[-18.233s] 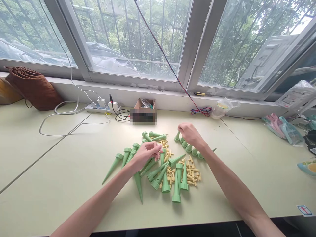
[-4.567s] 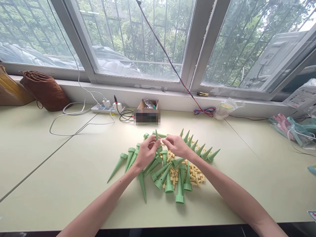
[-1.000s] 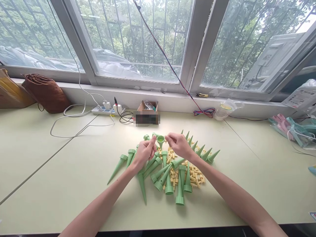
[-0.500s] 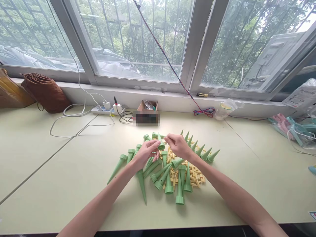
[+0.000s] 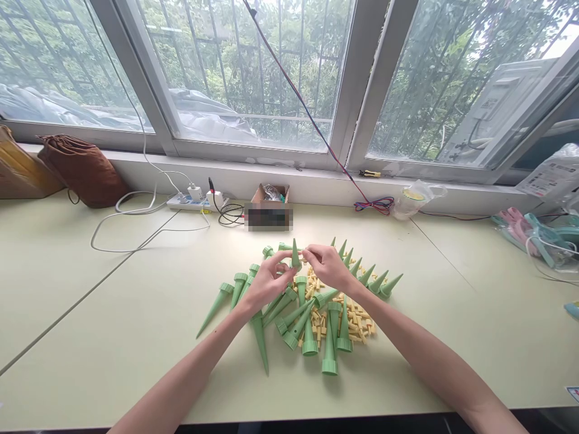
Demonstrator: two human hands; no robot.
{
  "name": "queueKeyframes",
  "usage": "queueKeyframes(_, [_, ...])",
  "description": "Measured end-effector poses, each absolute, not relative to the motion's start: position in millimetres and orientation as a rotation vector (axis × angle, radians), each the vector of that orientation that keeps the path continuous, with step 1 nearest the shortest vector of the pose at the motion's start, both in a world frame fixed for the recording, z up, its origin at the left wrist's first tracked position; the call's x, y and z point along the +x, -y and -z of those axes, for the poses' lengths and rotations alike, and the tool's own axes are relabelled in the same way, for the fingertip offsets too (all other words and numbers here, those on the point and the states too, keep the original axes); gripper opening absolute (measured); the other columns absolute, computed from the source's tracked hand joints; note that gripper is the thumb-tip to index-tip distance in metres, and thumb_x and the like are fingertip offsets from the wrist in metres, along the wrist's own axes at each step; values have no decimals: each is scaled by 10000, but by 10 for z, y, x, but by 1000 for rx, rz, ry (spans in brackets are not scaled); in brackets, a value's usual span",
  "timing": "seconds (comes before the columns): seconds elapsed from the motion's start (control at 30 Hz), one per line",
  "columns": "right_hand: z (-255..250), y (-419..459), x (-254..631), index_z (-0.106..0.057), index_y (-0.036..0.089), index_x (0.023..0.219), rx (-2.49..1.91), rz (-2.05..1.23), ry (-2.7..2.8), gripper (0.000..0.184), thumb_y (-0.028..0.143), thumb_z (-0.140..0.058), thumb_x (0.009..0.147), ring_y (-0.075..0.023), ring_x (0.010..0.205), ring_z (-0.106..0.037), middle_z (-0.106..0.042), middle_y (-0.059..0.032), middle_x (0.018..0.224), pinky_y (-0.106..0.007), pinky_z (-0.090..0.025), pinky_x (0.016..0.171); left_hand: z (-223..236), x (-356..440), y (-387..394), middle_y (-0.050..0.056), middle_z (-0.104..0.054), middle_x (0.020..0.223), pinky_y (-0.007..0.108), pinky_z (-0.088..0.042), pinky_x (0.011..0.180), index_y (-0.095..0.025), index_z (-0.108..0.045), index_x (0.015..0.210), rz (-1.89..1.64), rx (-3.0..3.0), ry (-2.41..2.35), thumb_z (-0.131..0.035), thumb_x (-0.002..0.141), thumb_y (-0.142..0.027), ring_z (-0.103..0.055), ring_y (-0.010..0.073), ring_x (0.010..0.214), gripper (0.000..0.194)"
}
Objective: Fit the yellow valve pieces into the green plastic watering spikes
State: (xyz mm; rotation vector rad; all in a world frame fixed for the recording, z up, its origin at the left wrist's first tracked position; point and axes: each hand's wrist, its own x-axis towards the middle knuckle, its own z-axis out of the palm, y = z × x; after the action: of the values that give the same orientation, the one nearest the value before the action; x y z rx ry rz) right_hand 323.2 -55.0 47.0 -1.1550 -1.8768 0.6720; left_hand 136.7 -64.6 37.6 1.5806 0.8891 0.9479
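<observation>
My left hand (image 5: pixel 271 280) is closed around a green plastic watering spike (image 5: pixel 295 253), its pointed tip upward and its wide end among the fingers. Just right of it, the thumb and forefinger of my right hand (image 5: pixel 329 266) are pinched together beside the spike; what they hold is too small to make out. Below both hands lies a heap of small yellow plastic valve-like pieces (image 5: pixel 359 319). Several loose green spikes (image 5: pixel 330 346) with ribbed collars lie over and around the heap. Right of my right hand, more green spikes (image 5: pixel 377 281) stand point-up in rows.
Along the back of the table are a power strip (image 5: pixel 199 202) with cables, a small cardboard box (image 5: pixel 269 214), bundled red-blue wire (image 5: pixel 374 206) and a plastic bag (image 5: pixel 409 202). A brown drawstring bag (image 5: pixel 84 172) lies at left, bagged pink and teal items (image 5: pixel 538 235) at right.
My left hand has turned the spike more upright and shifted its fingers around the wide end. My right hand stays pinched almost in the same place.
</observation>
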Motion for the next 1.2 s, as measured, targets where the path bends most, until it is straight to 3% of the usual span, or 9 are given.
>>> queueKeyframes(0.17, [-480,555,3237,-505,182,646,-1163,-667,1820,371,353,-471,974,-104,510,-347,-418,37,553,-261,-274,507,-399,1387,614,18,-577,927,206,-471,401,-221,-526,1099,-1070,1381,-924,-644,857,-505,-603,115,590,392])
queueKeyframes(0.3, [-506,580,3224,-502,186,649,-1126,-692,1819,381,371,-472,980,-105,501,-371,-443,32,557,-259,-290,504,-367,1363,564,-1,-596,803,194,-440,375,-207,-478,959,-929,1187,-885,-604,849,-605,-607,124,548,431])
queueKeyframes(0.53, [-516,604,3212,-572,181,721,-1087,-767,1760,361,425,-495,976,-110,486,-450,-545,14,588,-254,-365,507,-359,1359,579,55,-680,704,180,-426,374,-209,-430,965,-697,1069,-807,-584,845,-644,-597,134,511,477])
queueKeyframes(0.67, [-515,608,3216,-612,177,798,-1043,-819,1732,341,453,-509,970,-114,499,-488,-585,5,629,-252,-402,515,-401,1360,588,67,-687,754,177,-449,397,-184,-483,1028,-702,1069,-741,-652,841,-562,-609,126,547,455])
queueKeyframes(0.83, [-536,617,3211,-626,172,831,-1009,-837,1762,336,455,-509,969,-109,519,-517,-599,0,667,-243,-419,522,-414,1341,590,-23,-598,668,160,-463,447,-178,-506,1082,-800,1028,-716,-777,794,-363,-568,90,548,437])
queueKeyframes(1.2, [-515,599,3213,-643,167,978,-973,-755,1880,299,457,-602,920,-131,626,-546,-638,-29,767,-265,-466,606,-357,1319,544,-42,-564,710,158,-444,433,-182,-567,1030,-942,948,-720,-806,757,-289,-524,63,528,378])
